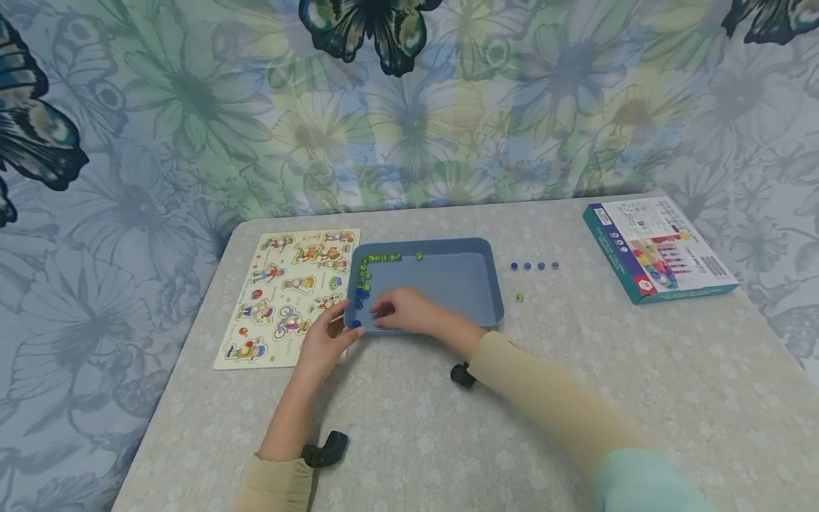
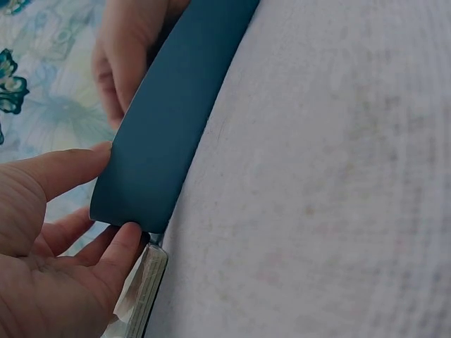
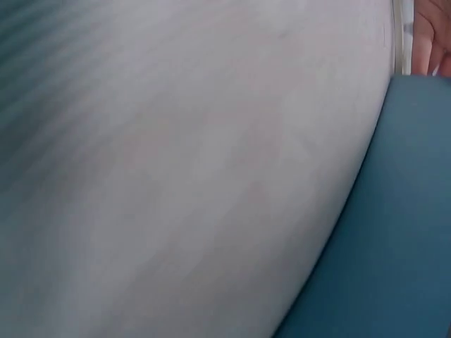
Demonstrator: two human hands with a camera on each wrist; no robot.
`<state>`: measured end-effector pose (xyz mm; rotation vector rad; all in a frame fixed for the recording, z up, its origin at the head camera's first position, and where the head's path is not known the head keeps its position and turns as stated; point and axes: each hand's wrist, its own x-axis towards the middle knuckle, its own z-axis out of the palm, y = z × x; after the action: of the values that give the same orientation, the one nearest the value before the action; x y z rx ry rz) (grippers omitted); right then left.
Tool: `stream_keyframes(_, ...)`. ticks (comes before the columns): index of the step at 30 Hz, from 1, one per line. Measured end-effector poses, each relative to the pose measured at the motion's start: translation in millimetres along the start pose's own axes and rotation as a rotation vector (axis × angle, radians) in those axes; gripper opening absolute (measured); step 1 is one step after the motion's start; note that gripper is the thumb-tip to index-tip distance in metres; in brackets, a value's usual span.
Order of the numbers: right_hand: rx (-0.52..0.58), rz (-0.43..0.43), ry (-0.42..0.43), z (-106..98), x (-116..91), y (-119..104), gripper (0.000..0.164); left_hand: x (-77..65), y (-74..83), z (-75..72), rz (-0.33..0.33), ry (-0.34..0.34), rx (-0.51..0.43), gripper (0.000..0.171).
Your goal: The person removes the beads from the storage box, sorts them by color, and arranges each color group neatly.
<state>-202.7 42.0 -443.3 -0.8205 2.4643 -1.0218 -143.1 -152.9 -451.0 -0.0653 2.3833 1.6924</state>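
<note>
A: Left of frame first?
B: Board [image 1: 264, 313], flat, close against the tray [image 1: 451, 284]; overlap, cannot tell.
A: Left hand [image 1: 322, 345]?
B: Left of centre, thumb and fingers gripping the tray's near left corner.
A: Beads?
B: Inside the tray, mid-frame. Blue beads [image 1: 362, 293] bunched at its left side, a lone blue bead [image 1: 356, 324] in the near corner. Green beads [image 1: 363, 274] above the bunch, turning along the far side.
A: Right hand [image 1: 409, 311]?
B: Over the tray's left part, fingers bent. Bead pinched or not, cannot tell; fingertips unclear.
A: Farther right?
B: On the table [image 1: 640, 355], right of centre: row of four beads [image 1: 527, 266], single green bead [image 1: 520, 297] below. Box [image 1: 662, 249] at right.
A: Step in hand?
B: Probably lining the tray's edge, blue stretch. Next move seems to want light fingertips in the gap above the corner, tray steady, neighbours undisturbed.
</note>
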Motion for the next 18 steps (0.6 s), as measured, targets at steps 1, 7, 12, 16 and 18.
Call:
stream_keyframes(1, -0.003, 0.002, -0.004, 3, 4, -2, 0.027, 0.2, 0.0, -0.4, 0.001, -0.005, 0.003, 0.068)
stream_keyframes(7, 0.016, 0.021, -0.030, 15, 22, -11, 0.021, 4.8, -4.6, -1.5, 0.008, -0.042, -0.009, 0.069)
stream_keyframes(12, 0.078, 0.046, -0.040, 18, 28, -16, 0.015, 4.3, -5.1, -2.9, 0.022, -0.045, 0.001, 0.069)
stream_keyframes(16, 0.102, 0.044, -0.049, 19, 31, -16, 0.010, 3.7, -5.6, -3.1, 0.026, -0.046, -0.007, 0.068)
stream_keyframes(18, 0.117, 0.044, -0.058, 19, 31, -14, 0.009, 3.9, -5.8, -2.2, 0.028, -0.048, -0.006, 0.067)
